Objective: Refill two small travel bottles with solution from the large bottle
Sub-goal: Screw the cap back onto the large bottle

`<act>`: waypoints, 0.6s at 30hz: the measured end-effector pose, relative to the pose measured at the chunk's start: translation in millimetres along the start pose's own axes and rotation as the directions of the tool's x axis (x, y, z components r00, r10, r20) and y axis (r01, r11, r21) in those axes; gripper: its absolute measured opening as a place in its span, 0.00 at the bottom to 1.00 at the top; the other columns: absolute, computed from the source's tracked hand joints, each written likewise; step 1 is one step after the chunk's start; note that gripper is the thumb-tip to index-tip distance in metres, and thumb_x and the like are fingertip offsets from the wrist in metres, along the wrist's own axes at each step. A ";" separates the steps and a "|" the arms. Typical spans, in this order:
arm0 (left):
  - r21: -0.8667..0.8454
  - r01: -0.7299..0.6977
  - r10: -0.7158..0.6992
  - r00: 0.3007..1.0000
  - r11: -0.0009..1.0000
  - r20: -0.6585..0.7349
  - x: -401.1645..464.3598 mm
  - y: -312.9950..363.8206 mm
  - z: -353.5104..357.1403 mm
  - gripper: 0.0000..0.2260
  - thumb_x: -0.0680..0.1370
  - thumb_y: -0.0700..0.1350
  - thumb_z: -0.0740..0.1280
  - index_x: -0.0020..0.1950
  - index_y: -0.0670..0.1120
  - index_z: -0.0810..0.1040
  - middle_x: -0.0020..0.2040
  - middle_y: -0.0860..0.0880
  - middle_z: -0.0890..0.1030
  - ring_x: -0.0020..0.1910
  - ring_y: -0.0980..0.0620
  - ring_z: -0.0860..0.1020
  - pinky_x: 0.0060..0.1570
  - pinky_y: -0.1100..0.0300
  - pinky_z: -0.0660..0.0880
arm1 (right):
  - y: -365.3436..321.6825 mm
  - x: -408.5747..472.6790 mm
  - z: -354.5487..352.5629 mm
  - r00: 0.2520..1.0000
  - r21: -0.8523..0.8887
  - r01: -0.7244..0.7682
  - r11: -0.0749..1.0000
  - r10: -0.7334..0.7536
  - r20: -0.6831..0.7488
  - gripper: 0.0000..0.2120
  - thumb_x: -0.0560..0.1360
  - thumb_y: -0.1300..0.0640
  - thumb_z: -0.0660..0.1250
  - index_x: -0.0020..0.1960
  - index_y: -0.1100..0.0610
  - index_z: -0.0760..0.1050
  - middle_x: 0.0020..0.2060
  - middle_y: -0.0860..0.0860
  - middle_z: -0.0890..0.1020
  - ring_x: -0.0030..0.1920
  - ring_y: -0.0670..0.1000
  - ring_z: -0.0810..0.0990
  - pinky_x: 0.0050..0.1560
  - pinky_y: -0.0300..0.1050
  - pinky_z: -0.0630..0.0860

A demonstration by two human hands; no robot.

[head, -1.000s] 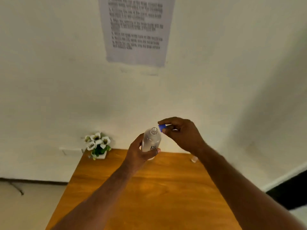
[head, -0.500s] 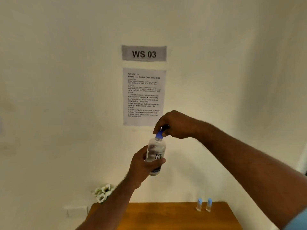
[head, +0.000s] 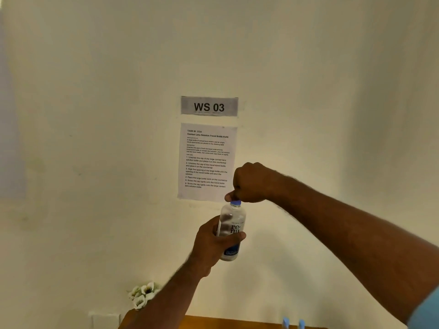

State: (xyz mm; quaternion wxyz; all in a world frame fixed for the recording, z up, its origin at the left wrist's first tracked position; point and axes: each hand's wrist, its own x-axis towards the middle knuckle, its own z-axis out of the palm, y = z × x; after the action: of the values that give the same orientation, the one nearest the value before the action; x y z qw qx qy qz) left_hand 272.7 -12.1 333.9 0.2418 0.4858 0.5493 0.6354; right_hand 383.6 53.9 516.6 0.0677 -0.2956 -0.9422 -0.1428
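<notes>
Large bottle (head: 230,233) is gripped mid-body by curled left hand (head: 211,243), held upright high above the table (head: 237,322). Blue cap (head: 235,203) is pinched under right hand (head: 251,184) fingertips. Risks: cap cross-threaded or left loose, so leakage; squeeze on an unsealed neck spills solution. 2 travel bottles (head: 293,324) barely seen, far below both hands.

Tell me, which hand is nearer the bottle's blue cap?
Right. The right hand pinches the blue cap from above; the left hand grips the large bottle lower down.
</notes>
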 end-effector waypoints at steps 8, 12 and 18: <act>-0.051 0.038 -0.039 0.999 0.998 -0.017 8.8 6.7 11.5 0.20 0.70 0.47 0.80 0.59 0.54 0.79 0.53 0.53 0.86 0.53 0.53 0.84 0.47 0.62 0.80 | 29.7 -2.0 -15.1 0.985 0.297 0.160 0.941 -0.170 0.008 0.13 0.72 0.60 0.75 0.56 0.50 0.84 0.50 0.43 0.85 0.41 0.35 0.79 0.45 0.29 0.72; -0.058 0.049 -0.051 0.998 0.997 -0.027 11.0 1.4 18.3 0.20 0.68 0.48 0.81 0.58 0.54 0.81 0.51 0.53 0.87 0.53 0.51 0.85 0.50 0.57 0.82 | 25.3 3.2 -3.2 0.993 0.281 0.114 0.953 -0.114 -0.016 0.11 0.70 0.61 0.77 0.52 0.53 0.85 0.47 0.47 0.86 0.45 0.45 0.84 0.51 0.39 0.78; -0.056 0.060 -0.063 0.997 0.997 -0.050 12.0 -3.5 23.1 0.19 0.68 0.48 0.81 0.56 0.55 0.81 0.50 0.53 0.87 0.51 0.51 0.85 0.46 0.59 0.82 | 14.5 3.9 6.5 0.998 0.187 0.032 0.982 -0.020 -0.066 0.08 0.70 0.58 0.78 0.47 0.56 0.84 0.36 0.47 0.82 0.39 0.47 0.81 0.43 0.39 0.77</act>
State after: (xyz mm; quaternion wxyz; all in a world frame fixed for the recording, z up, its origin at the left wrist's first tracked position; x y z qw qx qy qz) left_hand 287.3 9.6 333.1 0.2602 0.4453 0.5528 0.6545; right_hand 388.5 69.4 514.6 0.1235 -0.2709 -0.9526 -0.0633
